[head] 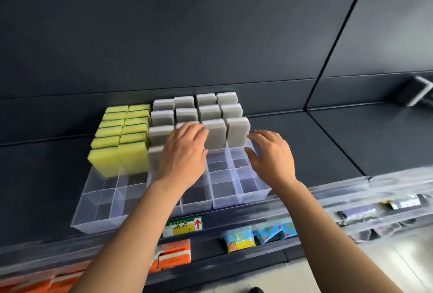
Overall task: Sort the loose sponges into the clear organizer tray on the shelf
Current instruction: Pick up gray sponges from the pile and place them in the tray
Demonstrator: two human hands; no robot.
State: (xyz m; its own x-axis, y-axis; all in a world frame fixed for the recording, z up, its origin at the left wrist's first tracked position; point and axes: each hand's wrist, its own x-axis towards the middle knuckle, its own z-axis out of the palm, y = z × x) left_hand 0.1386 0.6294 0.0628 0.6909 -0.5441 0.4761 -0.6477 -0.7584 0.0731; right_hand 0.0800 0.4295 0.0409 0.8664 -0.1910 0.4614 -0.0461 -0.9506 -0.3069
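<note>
Grey sponges [216,135] under relaxed left fingers [199,129]; right fingers [256,136] loose, empty, just beside them

Soft, even light falls from above and in front, leaving no hard shadows; the dark back panel [210,23] shows only a dull pale sheen across its upper part. The yellow sponges [117,142] and grey sponges [210,110] stand out brightly against the matte shelf [351,140]. The clear tray [98,208] catches faint whitish glints along its walls. Everything looks a little soft, and the plastic rail [375,189] and a grey block [417,91] at the right edge are smeared. Straight lines bow and lean toward the edges.
</note>
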